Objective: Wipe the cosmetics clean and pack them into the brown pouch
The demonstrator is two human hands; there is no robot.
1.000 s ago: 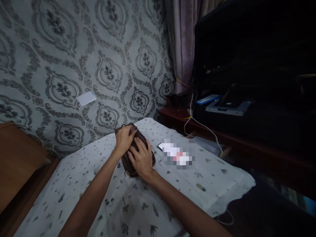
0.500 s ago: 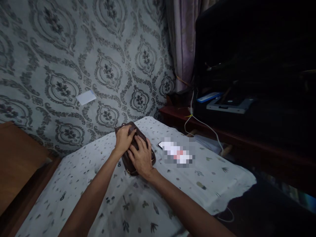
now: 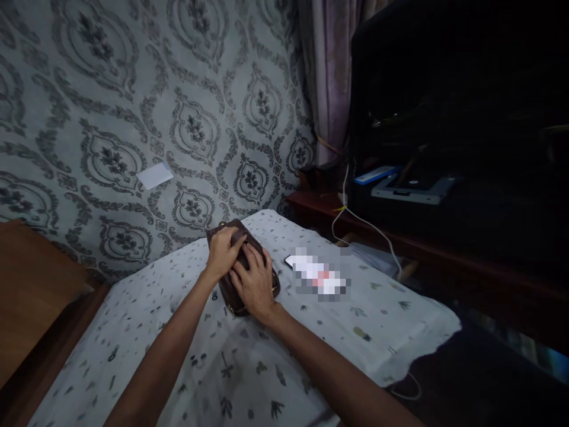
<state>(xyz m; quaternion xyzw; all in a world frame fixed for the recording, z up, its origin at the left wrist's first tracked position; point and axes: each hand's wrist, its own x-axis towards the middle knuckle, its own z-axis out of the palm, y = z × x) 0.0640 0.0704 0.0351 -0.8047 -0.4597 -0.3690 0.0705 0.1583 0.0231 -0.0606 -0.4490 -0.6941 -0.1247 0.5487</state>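
Note:
A small dark brown leather handbag [image 3: 229, 295] with gold-coloured metal fittings lies on the patterned bed sheet [image 3: 208, 350]. At its far end my left hand [image 3: 223, 252] has its fingers curled over a strap or flap, with the thumb pressed against it. My right hand [image 3: 255, 281] rests flat on the near part of the bag, fingers stretched out and slightly apart. Both hands hide much of the bag's top, so its closure cannot be made out. To the right of the bag lies a phone [image 3: 288, 261] with a lit, blurred-out screen.
Patterned wallpaper [image 3: 195, 130] rises behind the bed, with a white switch plate or card [image 3: 154, 175] on it. A dark reddish shelf [image 3: 311, 201] on the right carries a grey device [image 3: 411, 191] and a blue box [image 3: 377, 174]. A white cable [image 3: 373, 220] hangs over its edge.

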